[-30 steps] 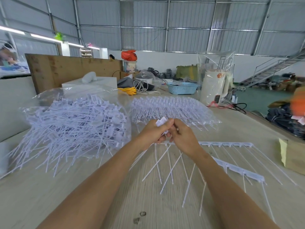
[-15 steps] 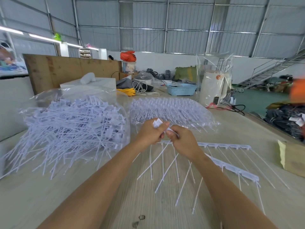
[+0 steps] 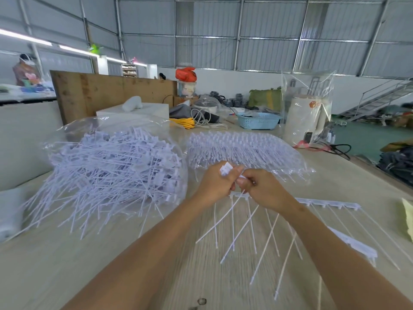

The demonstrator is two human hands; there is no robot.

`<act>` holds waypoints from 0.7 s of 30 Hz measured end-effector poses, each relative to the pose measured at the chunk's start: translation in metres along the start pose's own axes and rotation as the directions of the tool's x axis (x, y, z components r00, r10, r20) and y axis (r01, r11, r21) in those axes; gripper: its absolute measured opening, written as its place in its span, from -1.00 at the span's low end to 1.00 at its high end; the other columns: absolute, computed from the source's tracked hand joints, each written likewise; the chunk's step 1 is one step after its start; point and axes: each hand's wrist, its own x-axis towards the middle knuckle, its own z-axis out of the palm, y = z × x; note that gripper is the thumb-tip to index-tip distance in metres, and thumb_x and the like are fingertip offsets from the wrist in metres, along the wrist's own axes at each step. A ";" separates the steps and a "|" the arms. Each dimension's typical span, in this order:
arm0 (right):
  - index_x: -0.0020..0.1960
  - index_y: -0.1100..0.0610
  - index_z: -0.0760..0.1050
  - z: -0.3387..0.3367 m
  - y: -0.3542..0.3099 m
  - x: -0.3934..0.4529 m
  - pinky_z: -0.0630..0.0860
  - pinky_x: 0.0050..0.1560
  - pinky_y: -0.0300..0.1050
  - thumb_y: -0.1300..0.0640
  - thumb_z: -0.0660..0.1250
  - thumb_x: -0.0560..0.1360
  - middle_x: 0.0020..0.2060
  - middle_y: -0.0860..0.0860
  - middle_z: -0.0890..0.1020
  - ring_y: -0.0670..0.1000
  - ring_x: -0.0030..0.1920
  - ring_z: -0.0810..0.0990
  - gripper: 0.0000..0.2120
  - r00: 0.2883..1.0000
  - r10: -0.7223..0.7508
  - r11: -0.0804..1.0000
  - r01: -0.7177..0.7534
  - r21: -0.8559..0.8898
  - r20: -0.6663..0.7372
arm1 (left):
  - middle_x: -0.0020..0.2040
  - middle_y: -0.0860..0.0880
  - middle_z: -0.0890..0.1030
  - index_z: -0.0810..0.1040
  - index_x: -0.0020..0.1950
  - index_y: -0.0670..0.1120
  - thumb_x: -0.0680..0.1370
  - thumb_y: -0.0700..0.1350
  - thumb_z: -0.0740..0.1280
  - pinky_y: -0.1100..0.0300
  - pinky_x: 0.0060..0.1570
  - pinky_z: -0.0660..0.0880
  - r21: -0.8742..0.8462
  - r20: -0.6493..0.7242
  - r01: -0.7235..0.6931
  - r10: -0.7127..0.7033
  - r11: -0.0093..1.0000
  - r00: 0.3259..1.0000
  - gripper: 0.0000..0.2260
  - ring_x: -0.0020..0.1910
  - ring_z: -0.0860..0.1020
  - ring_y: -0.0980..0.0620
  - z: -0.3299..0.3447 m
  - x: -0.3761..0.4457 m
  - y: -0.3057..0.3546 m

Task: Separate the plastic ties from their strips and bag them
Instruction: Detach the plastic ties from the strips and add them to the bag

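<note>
No writing could be read anywhere in the head view; an orange mark on the white appliance (image 3: 305, 121) at the upper right was too blurred to make out. At the centre of the frame, the left hand (image 3: 215, 183) was curled around a small bundle of separated white ties (image 3: 225, 169), their flat heads poking out above its fingers. The right hand (image 3: 260, 190), touching the left, pinched the head of a tie on the strip (image 3: 240, 195) lying beneath both hands, whose tails fanned toward the lower frame across the wooden table (image 3: 67, 265). Two more strips (image 3: 328, 202) lay to the right. At the left, a clear plastic bag (image 3: 116, 166) held a heap of loose ties; behind the hands, a second clear bag (image 3: 243, 148) held stacked strips. Further back, a blue plastic basket (image 3: 258, 120) held unclear items.
</note>
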 end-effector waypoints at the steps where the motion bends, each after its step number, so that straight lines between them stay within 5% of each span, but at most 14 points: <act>1: -0.13 0.31 0.57 0.001 0.000 -0.001 0.45 -0.06 -0.01 0.19 0.25 0.55 -0.23 0.19 0.62 0.14 -0.18 0.56 -0.78 1.000 -0.006 1.000 0.006 0.013 -0.021 | -0.59 0.08 0.47 0.44 -0.37 0.00 0.57 -0.08 0.31 0.38 -0.58 0.31 0.000 -0.006 0.000 0.000 1.000 1.000 -0.69 -0.64 0.38 0.19 0.000 0.001 0.000; 7: -0.17 0.24 0.53 0.009 0.002 -0.008 0.31 -0.23 -0.08 0.20 0.27 0.54 -0.41 -0.04 0.46 0.01 -0.32 0.40 -0.84 0.988 -0.028 0.998 0.035 0.045 -0.155 | -0.61 0.07 0.45 0.41 -0.44 0.00 0.59 0.00 0.25 0.30 -0.52 0.30 0.130 0.026 0.001 -0.005 0.992 1.000 -0.62 -0.63 0.38 0.17 -0.001 0.005 0.003; 12: -0.19 0.12 0.51 0.005 0.002 -0.010 0.24 -0.30 -0.13 0.18 0.27 0.54 -0.49 -0.16 0.35 -0.10 -0.41 0.33 -0.86 0.988 -0.111 0.992 0.104 -0.065 -0.104 | -0.56 0.03 0.42 0.42 -0.37 -0.05 0.62 -0.03 0.23 0.27 -0.49 0.29 0.213 0.143 0.119 -0.151 0.970 0.978 -0.65 -0.61 0.40 0.12 -0.012 0.010 0.011; 15: -0.07 0.16 0.56 -0.001 0.000 -0.010 0.32 -0.25 -0.13 0.17 0.26 0.55 -0.37 -0.14 0.49 0.02 -0.30 0.45 -0.88 0.985 -0.171 0.979 0.170 -0.109 -0.003 | -0.49 -0.02 0.41 0.41 -0.34 -0.07 0.62 -0.04 0.20 0.28 -0.50 0.28 0.390 0.257 0.132 -0.246 0.911 0.935 -0.67 -0.58 0.42 0.12 -0.022 0.011 0.030; 18: -0.10 0.09 0.50 -0.019 0.006 -0.009 0.34 -0.20 -0.11 0.12 0.22 0.56 -0.17 0.00 0.58 0.06 -0.12 0.52 -0.88 0.975 -0.157 0.900 0.206 -0.384 0.155 | -0.45 -0.05 0.41 0.38 -0.34 -0.08 0.60 -0.02 0.26 0.31 -0.52 0.23 0.570 0.360 0.082 -0.339 0.817 0.869 -0.68 -0.53 0.39 0.05 -0.048 0.012 0.055; 21: -0.17 0.14 0.50 -0.038 0.018 -0.007 0.38 -0.13 -0.10 0.16 0.21 0.56 -0.25 0.07 0.55 0.10 -0.17 0.50 -0.84 0.980 -0.086 0.960 0.130 -0.246 0.179 | -0.50 -0.03 0.42 0.43 -0.29 -0.08 0.56 0.03 0.31 0.41 -0.60 0.14 0.289 0.463 0.282 -0.392 0.915 0.795 -0.71 -0.62 0.25 0.12 -0.072 0.005 0.082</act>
